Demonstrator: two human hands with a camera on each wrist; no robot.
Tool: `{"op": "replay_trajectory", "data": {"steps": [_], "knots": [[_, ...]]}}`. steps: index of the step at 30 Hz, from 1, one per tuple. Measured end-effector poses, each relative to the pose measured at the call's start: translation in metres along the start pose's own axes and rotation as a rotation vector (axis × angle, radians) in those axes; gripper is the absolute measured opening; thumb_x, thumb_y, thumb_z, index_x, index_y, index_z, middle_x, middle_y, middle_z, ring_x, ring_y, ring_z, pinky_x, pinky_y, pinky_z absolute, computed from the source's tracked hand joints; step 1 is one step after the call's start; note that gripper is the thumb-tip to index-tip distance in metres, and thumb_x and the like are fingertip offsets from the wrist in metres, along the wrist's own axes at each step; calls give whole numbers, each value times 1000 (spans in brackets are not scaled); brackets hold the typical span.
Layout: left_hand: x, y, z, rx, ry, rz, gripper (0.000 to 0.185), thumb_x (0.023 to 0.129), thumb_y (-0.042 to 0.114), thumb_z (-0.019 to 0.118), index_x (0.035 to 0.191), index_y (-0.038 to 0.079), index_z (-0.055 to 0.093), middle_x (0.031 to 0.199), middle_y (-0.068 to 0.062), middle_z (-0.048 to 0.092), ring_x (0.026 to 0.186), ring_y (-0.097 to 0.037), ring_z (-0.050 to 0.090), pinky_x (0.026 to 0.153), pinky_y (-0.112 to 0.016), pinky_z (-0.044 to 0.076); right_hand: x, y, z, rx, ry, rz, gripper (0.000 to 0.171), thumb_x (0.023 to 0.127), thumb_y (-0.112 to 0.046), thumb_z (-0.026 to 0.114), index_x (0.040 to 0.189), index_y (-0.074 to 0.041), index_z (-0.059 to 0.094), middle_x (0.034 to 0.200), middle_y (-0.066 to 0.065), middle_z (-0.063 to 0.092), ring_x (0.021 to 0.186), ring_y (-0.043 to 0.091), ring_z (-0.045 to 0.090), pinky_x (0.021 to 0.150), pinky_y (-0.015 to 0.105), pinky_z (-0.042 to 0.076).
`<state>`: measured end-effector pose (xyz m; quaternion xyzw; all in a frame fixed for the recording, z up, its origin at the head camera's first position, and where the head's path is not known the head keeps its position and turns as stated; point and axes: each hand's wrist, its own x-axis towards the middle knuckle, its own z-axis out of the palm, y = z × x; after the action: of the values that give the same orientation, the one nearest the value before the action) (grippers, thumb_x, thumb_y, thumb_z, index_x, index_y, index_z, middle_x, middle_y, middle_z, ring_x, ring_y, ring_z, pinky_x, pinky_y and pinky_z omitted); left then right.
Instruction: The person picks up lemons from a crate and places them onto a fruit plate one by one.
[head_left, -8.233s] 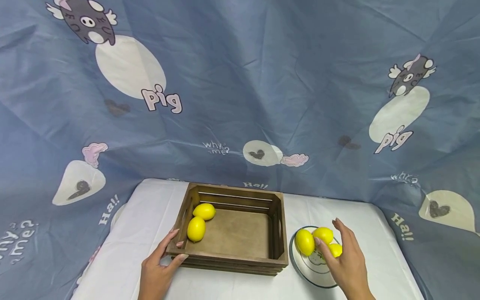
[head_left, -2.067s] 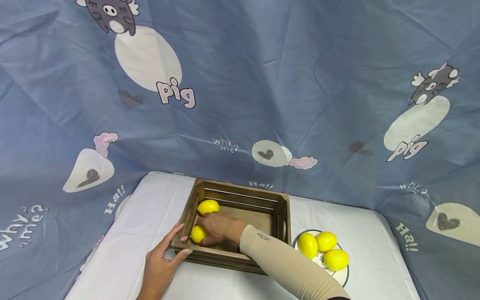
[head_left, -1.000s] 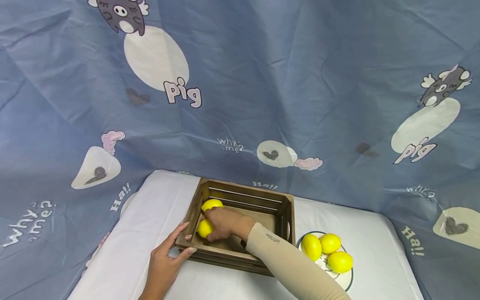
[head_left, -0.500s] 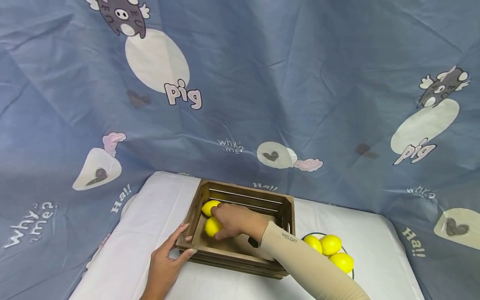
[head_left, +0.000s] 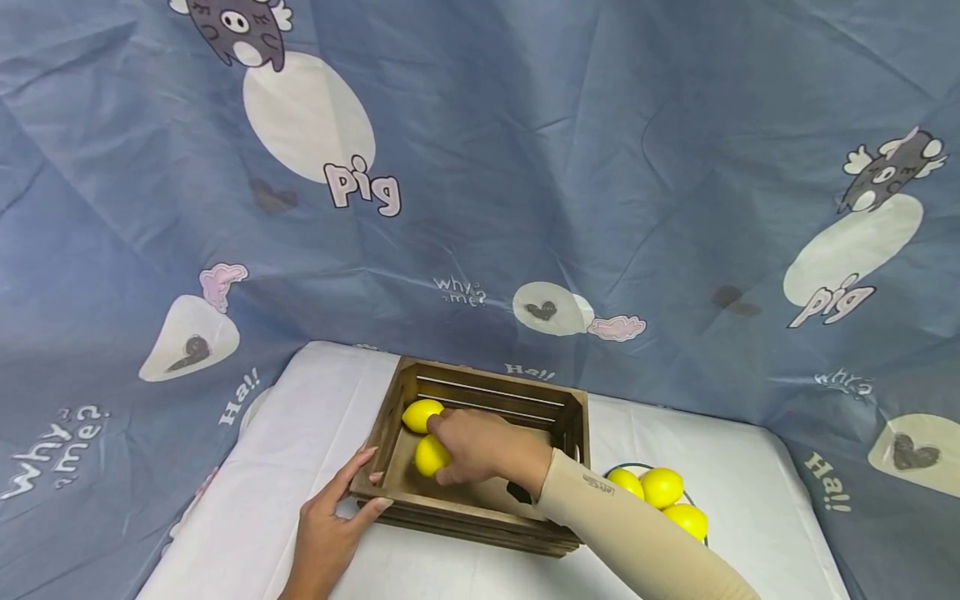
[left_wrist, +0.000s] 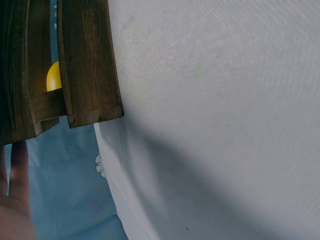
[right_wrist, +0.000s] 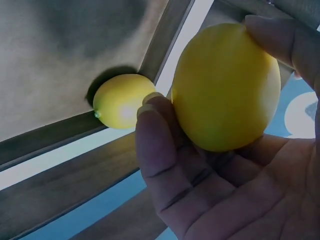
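Fingers of your right hand [head_left: 480,446] curl round a yellow oval lemon [head_left: 431,455] inside the dark brown slatted wooden crate [head_left: 480,517], toward the crate's 9 o'clock side. From the head view you see only the back of that hand and part of the fruit peeking out at its 9 o'clock edge. Your right wrist view fills in the rest: the held lemon [right_wrist: 225,87] sits against the palm, the thumb on one side and a fingertip on the other, with the crate floor behind it.

A second yellow lemon [head_left: 420,414] lies on the crate floor at 11 o'clock of the held one, in the far left corner against the slats; the wrist view shows it [right_wrist: 122,100] resting apart from your fingers.

Your left hand [head_left: 330,533] rests at the crate's near left corner, fingers spread, thumb along the front board. Its wrist view shows only a finger edge [left_wrist: 17,165], the crate corner and white tablecloth [left_wrist: 225,100], plus a sliver of yellow through the slats.

At 3 o'clock of the crate, three more yellow lemons [head_left: 660,487] sit on a white round plate with a dark rim [head_left: 693,550], partly hidden by your beige sleeve [head_left: 637,542].
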<state>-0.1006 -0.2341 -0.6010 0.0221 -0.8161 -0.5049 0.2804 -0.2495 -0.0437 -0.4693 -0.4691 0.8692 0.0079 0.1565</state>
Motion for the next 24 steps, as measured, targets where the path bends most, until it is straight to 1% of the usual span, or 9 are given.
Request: {"op": "replay_trajectory", "data": {"steps": [3, 6, 11, 14, 20, 24], "knots": [[0, 0, 0, -9, 6, 17, 80, 73, 2, 95, 145, 18, 64, 143, -3, 65, 125, 1, 57, 102, -9, 43, -5, 0, -1, 8, 29, 1, 50, 86, -42, 85, 120, -13, 64, 101, -2, 60, 75, 10, 54, 62, 25, 48], [0, 0, 0, -12, -2, 25, 80, 73, 2, 94, 146, 17, 63, 143, -5, 65, 126, 0, 57, 103, -9, 43, -11, 1, -2, 30, 60, 0, 50, 86, -42, 85, 120, -12, 64, 100, -2, 58, 74, 10, 54, 62, 24, 47], [1, 0, 0, -18, -14, 26, 80, 75, 3, 94, 147, 17, 62, 143, -5, 65, 128, -1, 57, 103, -10, 43, -20, 4, -2, 73, 106, -17, 51, 88, -42, 84, 122, -10, 63, 98, -3, 57, 74, 10, 53, 62, 22, 45], [0, -1, -1, -5, -24, 23, 79, 76, 5, 94, 147, 18, 61, 144, -5, 64, 129, -1, 56, 104, -10, 43, -24, 5, -2, 101, 121, -28, 53, 88, -41, 84, 125, -9, 63, 100, -2, 58, 75, 9, 53, 64, 21, 46], [0, 0, 0, -10, -6, 45, 80, 74, 2, 94, 146, 16, 62, 144, -7, 64, 128, -1, 56, 103, -10, 43, -33, 6, -1, 144, 141, -53, 57, 90, -39, 83, 132, -9, 61, 105, 0, 60, 78, 9, 55, 67, 19, 49], [0, -2, -1, -5, -28, 25, 79, 77, 5, 93, 148, 19, 61, 145, -6, 63, 129, -1, 56, 103, -11, 44, -40, 6, 0, 147, 180, -74, 56, 89, -39, 83, 132, -10, 61, 108, 0, 62, 80, 7, 56, 68, 18, 50]]}}
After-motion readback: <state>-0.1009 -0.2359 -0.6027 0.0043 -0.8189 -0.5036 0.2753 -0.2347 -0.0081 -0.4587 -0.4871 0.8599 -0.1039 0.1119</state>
